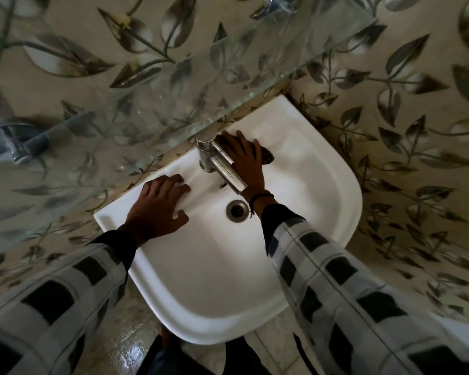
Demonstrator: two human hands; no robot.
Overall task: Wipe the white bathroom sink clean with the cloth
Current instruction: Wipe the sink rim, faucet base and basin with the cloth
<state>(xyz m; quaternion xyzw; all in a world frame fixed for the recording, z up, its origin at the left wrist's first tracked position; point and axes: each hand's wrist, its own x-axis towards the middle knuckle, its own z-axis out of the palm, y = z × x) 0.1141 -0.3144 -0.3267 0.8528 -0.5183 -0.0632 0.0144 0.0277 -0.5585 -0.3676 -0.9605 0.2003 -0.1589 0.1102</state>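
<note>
1. Glossy floor tiles point(125, 345) at bottom of view, just under the front rim of the sink; something dark below the rim, too dim to identify.
2. Checked sleeves, grey-white with black squares: left sleeve point(54, 299) entering from lower left, right sleeve point(336, 280) from lower right, crossing over the sink's right side.
3. White sink point(214, 328), rounded front, mounted against the wall. Round metal drain point(238, 210) in the basin, between the two wrists.
4. Left hand point(160, 207) resting on the back-left slope of the basin, fingers spread and slightly bent, fingertips on the porcelain. Nothing held.
5. Dark cord wristband point(260, 197) on the right wrist, just right of the drain.
6. Right hand point(244, 161) laid flat, fingers straight and fanned, pressing down on the cloth. No curl around it.
7. Cloth point(266, 156), dark, on the sink's back ledge immediately right of the faucet, mostly covered by the palm; edges showing past the fingertips and on the thumb side.
8. Chrome faucet point(206, 155) at the centre of the back ledge, spout angled over the basin, touching or overlapping the hand's left edge.
9. Glass shelf point(173, 90) above the faucet, running diagonally; metal bracket point(11, 147) at far left.
10. Wall tiles point(404, 104) beyond, beige with grey leaf pattern.
</note>
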